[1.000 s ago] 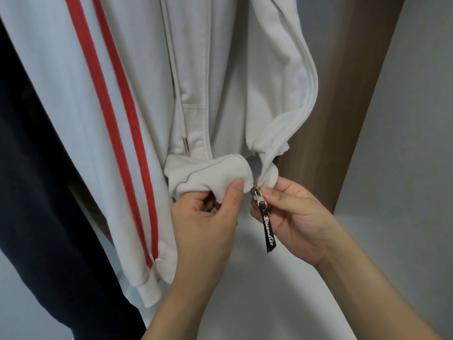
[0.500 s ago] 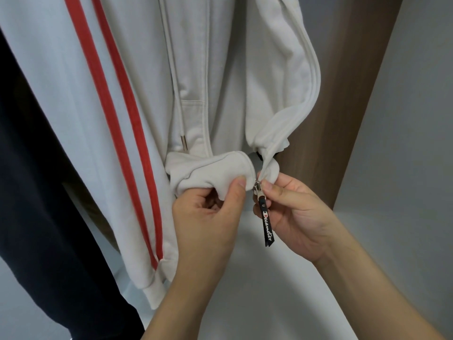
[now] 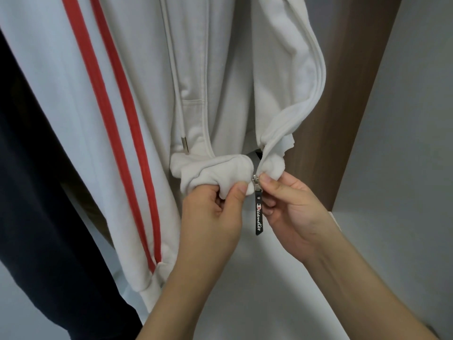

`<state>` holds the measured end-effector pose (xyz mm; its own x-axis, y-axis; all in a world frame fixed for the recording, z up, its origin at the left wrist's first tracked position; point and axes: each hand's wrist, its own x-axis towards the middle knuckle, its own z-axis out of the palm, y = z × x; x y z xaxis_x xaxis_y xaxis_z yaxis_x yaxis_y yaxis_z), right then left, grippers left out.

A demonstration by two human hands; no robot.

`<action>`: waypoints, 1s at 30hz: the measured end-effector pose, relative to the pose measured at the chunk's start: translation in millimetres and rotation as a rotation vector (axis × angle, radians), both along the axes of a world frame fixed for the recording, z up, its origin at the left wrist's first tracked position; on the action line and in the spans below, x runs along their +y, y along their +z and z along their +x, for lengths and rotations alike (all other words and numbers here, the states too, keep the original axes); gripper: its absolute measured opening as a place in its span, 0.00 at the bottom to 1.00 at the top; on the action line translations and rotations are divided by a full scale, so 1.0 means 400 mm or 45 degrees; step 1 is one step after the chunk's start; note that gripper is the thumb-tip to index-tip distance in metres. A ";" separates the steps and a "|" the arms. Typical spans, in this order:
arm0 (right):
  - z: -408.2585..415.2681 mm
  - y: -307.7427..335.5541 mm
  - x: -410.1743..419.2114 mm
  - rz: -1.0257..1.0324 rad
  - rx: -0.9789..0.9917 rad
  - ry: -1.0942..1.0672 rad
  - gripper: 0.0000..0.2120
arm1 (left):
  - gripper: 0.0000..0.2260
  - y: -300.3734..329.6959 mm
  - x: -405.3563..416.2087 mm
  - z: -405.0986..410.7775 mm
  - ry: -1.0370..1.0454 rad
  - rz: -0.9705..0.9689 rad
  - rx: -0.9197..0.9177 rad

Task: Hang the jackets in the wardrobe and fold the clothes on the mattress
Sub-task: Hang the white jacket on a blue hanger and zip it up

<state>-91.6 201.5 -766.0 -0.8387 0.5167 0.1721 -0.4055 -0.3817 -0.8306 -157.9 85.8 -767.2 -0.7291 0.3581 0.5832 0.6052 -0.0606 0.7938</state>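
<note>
A white zip-up jacket (image 3: pixel 127 69) with two red stripes down its sleeve hangs in the wardrobe and fills the upper left of the view. My left hand (image 3: pixel 213 217) grips the bunched left bottom hem. My right hand (image 3: pixel 289 212) pinches the metal zipper slider (image 3: pixel 255 179) at the right hem. A black pull tab (image 3: pixel 259 218) with lettering dangles below the slider. The two hem ends are held close together. The hanger and rail are out of view.
A dark navy garment (image 3: pixel 36 217) hangs at the left, touching the white jacket. A brown wooden wardrobe panel (image 3: pixel 343 119) stands behind on the right, next to a grey wall (image 3: pixel 404 119). The pale wardrobe floor (image 3: pixel 257 290) lies below my hands.
Both hands have lifted the hem ends slightly and brought them a little closer. The grips are the same.
</note>
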 end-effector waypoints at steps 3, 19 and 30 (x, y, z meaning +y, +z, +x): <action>0.000 0.002 0.012 0.041 -0.024 -0.065 0.02 | 0.19 0.039 -0.036 -0.029 0.023 -0.617 -0.087; 0.019 -0.007 0.051 0.240 -0.108 -0.081 0.12 | 0.17 0.072 -0.040 0.042 0.200 -1.114 0.522; 0.021 -0.002 0.059 0.268 0.000 0.067 0.16 | 0.13 0.254 0.023 -0.049 0.040 -1.269 0.669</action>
